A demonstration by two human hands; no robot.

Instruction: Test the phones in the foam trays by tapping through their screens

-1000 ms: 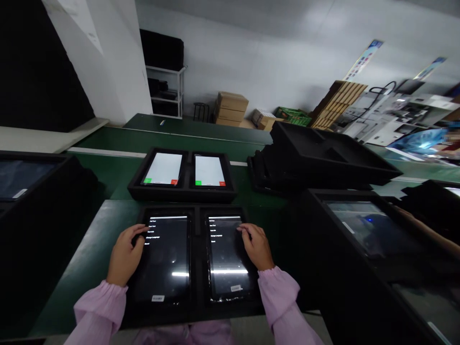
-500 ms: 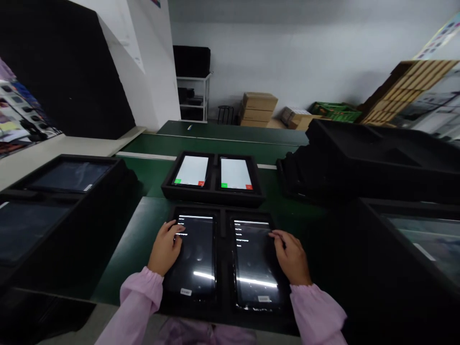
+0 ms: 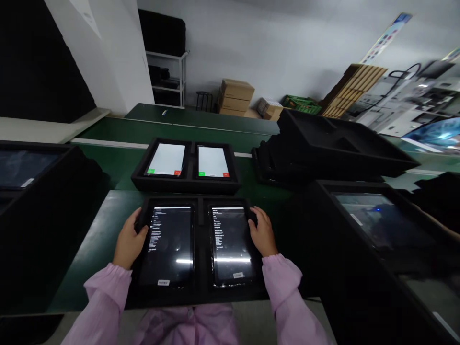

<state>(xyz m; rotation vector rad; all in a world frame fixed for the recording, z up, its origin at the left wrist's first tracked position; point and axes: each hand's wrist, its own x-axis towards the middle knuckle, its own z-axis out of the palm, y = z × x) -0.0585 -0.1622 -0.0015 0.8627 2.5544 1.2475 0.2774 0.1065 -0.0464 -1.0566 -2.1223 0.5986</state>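
Observation:
A black foam tray (image 3: 202,249) lies before me on the green table, holding two tablets side by side. The left tablet (image 3: 170,244) and the right tablet (image 3: 232,242) show white lines of text on dark screens, each with a small white label near its lower edge. My left hand (image 3: 130,239) grips the tray's left side, thumb on top, some fingers hidden behind the edge. At the opposite side my right hand (image 3: 262,232) holds the tray's rim, its fingertips curled there.
Behind it, another foam tray (image 3: 183,186) carries two tablets with white screens and green and red corners. Black trays (image 3: 338,143) are stacked at the back right. Tablet-filled trays stand left (image 3: 68,172) and right (image 3: 323,225). Another person's arm (image 3: 440,224) reaches in at far right.
Both hands have gone from touching the tablet screens to the tray's sides. The screens have switched from a short menu to longer text. The view has turned right.

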